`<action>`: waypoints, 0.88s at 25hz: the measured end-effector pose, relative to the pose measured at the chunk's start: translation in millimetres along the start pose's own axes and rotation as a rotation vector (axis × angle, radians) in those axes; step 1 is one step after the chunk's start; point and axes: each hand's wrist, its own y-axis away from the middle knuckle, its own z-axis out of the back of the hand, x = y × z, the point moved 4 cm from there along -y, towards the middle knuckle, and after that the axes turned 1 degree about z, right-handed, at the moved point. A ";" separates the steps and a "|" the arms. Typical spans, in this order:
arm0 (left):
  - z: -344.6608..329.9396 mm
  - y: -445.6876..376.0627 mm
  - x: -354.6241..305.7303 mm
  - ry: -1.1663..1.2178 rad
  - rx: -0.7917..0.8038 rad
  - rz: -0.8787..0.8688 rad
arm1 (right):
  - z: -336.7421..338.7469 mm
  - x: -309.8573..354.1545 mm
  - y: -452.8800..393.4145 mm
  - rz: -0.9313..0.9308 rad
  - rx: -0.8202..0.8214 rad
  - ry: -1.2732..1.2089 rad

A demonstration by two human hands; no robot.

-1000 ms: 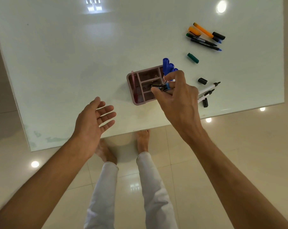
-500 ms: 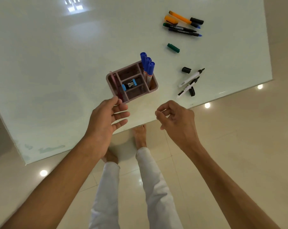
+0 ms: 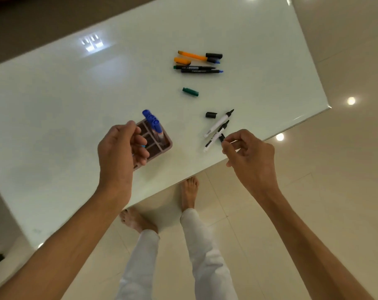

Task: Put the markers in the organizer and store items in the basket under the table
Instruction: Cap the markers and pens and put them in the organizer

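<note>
My left hand [image 3: 120,152] curls over the near-left side of the pinkish-brown organizer [image 3: 165,141], fingers bent around its wall, so I am gripping the organizer itself. It sits on the white glass table [image 3: 53,109], close to the near edge. Its inside is split by dividers into several compartments. Three blue-capped markers [image 3: 153,123] stand upright together in the compartment along its far-right side, caps up. A small bit of blue shows in a middle compartment, just past my fingers; I cannot tell what it is. The other compartments that I can see look dark, partly hidden by my hand.

My right hand [image 3: 248,154] is over the near edge of the table, thumb and forefinger pinched on a small black cap [image 3: 222,137], right beside the lower of two uncapped white markers [image 3: 217,132]. Those two lie side by side, tips pointing away from me toward the right edge. A second black cap [image 3: 211,114] lies just left of their tips.

A green cap [image 3: 190,92] lies alone nearer the table's middle. Beyond it, a cluster of orange and black markers [image 3: 197,62] lies toward the far edge.
</note>
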 end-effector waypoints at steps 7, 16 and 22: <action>-54.5 -65.2 -70.8 -0.672 0.013 -0.608 | 6.9 29.8 -124.8 0.313 -0.010 0.424; -106.4 -179.4 -41.7 -1.267 0.400 -0.658 | -64.8 -1.9 -239.9 0.328 -0.029 0.549; -132.8 -205.5 -38.1 -1.339 0.412 -0.905 | -60.0 -21.1 -237.0 0.352 -0.115 0.517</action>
